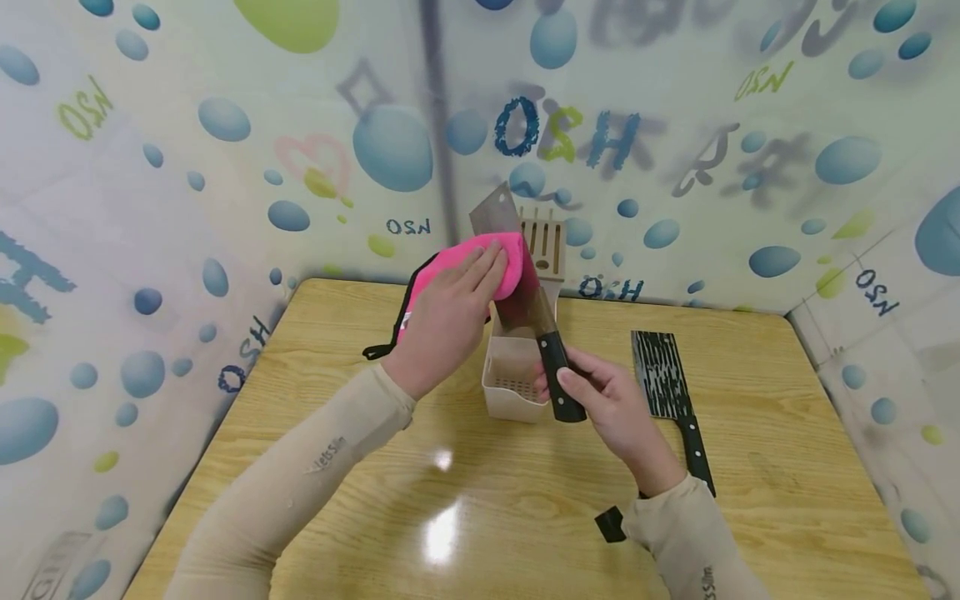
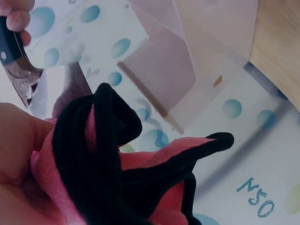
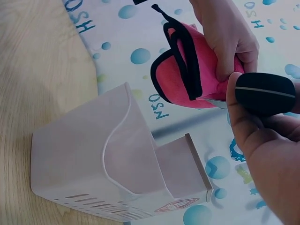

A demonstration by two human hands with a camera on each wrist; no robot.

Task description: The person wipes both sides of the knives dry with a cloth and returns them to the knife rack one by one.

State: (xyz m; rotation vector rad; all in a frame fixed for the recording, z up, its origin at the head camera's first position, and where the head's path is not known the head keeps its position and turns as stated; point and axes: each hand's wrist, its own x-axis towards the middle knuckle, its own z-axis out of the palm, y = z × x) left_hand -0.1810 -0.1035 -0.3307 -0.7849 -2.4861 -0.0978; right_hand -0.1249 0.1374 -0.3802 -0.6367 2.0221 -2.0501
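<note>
My right hand (image 1: 611, 408) grips the black riveted handle of a cleaver (image 1: 495, 212), its broad blade slanting up and to the left. A pink cloth (image 1: 513, 268) with black edging lies against that blade. My left hand (image 1: 450, 321) holds the cloth there, fingers laid along the blade's face. In the right wrist view the left thumb (image 3: 225, 65) is on the cloth's other side, so cloth and blade sit between thumb and fingers. The left wrist view shows the cloth's loose black-edged folds (image 2: 154, 159) hanging from the hand. The part of the blade under the cloth is hidden.
Behind the cleaver stands a pale knife holder (image 1: 513, 406) with a slotted top (image 1: 546, 242) and an open front bin. A second cleaver (image 1: 660, 375) with a black-and-white streaked blade lies on the wooden table (image 1: 360, 517) at right. A small black piece (image 1: 611, 525) lies near my right wrist.
</note>
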